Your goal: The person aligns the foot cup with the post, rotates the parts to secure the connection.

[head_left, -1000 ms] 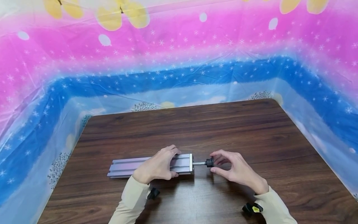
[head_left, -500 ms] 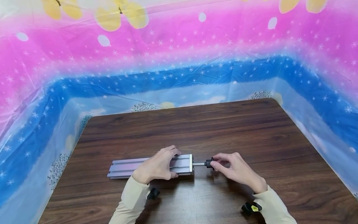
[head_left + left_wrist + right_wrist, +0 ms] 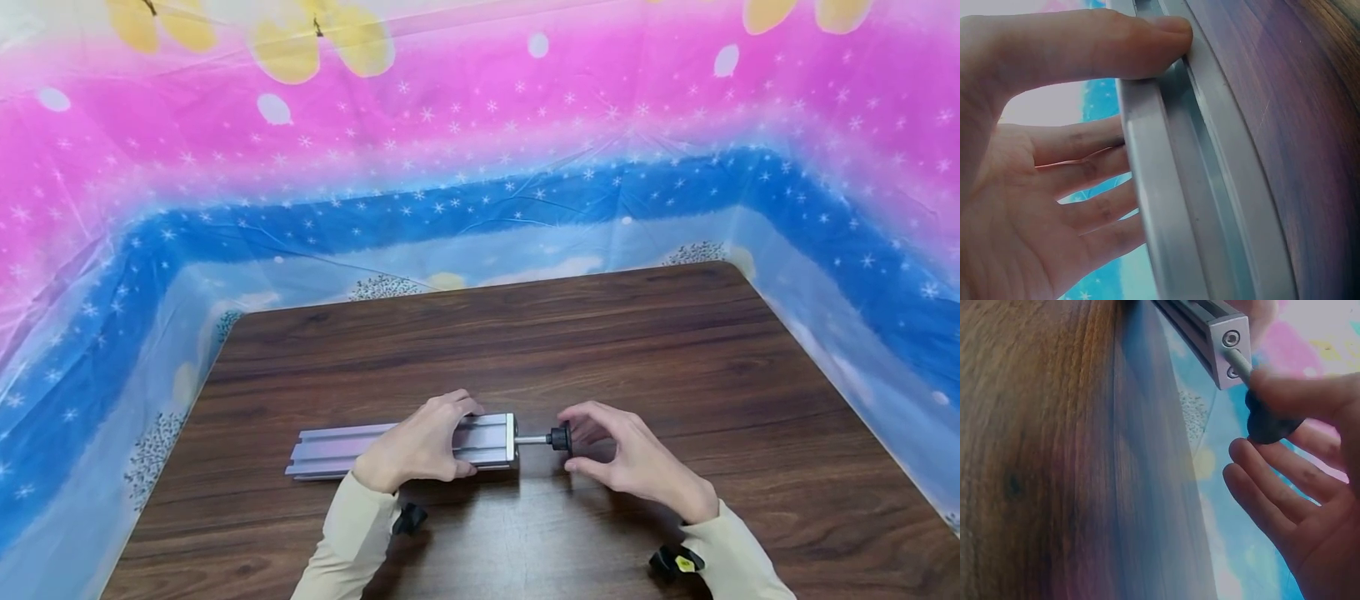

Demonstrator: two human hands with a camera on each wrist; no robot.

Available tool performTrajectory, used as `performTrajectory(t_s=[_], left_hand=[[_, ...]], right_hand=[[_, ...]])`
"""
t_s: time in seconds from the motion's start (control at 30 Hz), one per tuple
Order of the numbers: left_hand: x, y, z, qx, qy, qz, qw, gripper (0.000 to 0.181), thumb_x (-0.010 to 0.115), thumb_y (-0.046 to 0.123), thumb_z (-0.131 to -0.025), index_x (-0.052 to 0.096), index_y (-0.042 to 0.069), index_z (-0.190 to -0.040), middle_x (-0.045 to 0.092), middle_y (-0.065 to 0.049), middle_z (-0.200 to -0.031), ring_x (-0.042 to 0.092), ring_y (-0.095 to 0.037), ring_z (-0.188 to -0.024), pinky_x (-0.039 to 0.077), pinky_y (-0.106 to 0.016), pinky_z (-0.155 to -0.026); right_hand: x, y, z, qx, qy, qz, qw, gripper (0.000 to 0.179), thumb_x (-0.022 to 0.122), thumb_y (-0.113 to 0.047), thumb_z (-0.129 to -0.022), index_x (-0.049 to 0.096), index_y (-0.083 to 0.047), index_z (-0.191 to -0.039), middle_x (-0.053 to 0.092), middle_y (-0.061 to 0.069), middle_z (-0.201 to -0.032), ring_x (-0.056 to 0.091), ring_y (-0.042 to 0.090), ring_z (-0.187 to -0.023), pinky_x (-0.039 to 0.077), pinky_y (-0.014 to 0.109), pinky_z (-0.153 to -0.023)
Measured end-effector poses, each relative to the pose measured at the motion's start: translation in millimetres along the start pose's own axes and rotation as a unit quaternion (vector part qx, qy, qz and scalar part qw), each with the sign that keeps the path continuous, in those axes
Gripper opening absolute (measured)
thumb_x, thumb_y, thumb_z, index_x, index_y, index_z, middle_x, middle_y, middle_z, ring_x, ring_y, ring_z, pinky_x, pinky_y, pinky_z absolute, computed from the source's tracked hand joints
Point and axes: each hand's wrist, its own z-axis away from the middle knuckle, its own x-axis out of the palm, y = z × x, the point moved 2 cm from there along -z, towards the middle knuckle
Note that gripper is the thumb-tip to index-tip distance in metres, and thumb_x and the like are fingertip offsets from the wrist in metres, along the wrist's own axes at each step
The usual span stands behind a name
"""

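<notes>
A silver aluminium profile (image 3: 341,448) with long grooves lies on the table. My left hand (image 3: 420,446) grips it across near its right end, thumb on the near side; in the left wrist view the thumb presses at a groove of the profile (image 3: 1179,187). A bare metal rod (image 3: 531,439) sticks out of the end plate (image 3: 1232,347), between two socket screws. On the rod's outer end sits a black lobed knob (image 3: 1269,422). My right hand (image 3: 641,458) is around the knob, thumb and fingers spread apart on either side. Whether a fingertip touches it I cannot tell.
The brown wood-grain table (image 3: 480,350) runs under everything. A pink and blue patterned cloth (image 3: 480,167) hangs around its back and sides. Small black devices are on both wrists, the right one (image 3: 675,562) with a yellow label.
Half a second ago my right thumb and fingers were pinched on the knob; now they are spread, much as one second ago. The left hand and profile have kept their place.
</notes>
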Motion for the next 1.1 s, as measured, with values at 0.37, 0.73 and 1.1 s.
performTrajectory(t_s=[0.37, 0.73, 1.1], left_hand=[[-1.2, -0.4, -0.3, -0.003, -0.004, 0.010, 0.9999, 0.059, 0.089, 0.016, -0.066, 0.066, 0.000, -0.118, 0.065, -0.006, -0.112, 0.059, -0.021, -0.095, 0.051, -0.036, -0.084], [-2.1, 0.2, 0.3, 0.000, 0.000, 0.009, 1.0000, 0.060, 0.089, 0.016, -0.066, 0.066, -0.001, -0.119, 0.065, -0.008, -0.115, 0.060, -0.019, -0.094, 0.052, -0.033, -0.082], [-3.8, 1.0, 0.7, -0.012, -0.008, 0.007, 0.9999, 0.061, 0.089, 0.017, -0.066, 0.065, 0.000, -0.120, 0.065, -0.007, -0.115, 0.060, -0.022, -0.098, 0.052, -0.038, -0.086]], right_hand=[[-0.3, 2.1, -0.9, 0.044, -0.009, 0.011, 0.9989, 0.033, 0.076, -0.023, -0.091, 0.069, -0.012, -0.122, 0.074, -0.012, -0.098, 0.068, 0.000, -0.084, 0.059, 0.032, -0.077], [-0.2, 3.6, -2.5, 0.087, -0.030, 0.011, 0.9957, 0.024, 0.064, -0.027, -0.100, 0.073, -0.008, -0.111, 0.075, -0.008, -0.087, 0.067, 0.000, -0.080, 0.057, 0.027, -0.068], [0.3, 1.8, -0.5, 0.021, 0.007, -0.004, 0.9998, 0.052, 0.081, -0.020, -0.087, 0.060, -0.012, -0.133, 0.072, 0.002, -0.114, 0.070, 0.007, -0.093, 0.058, 0.031, -0.082]])
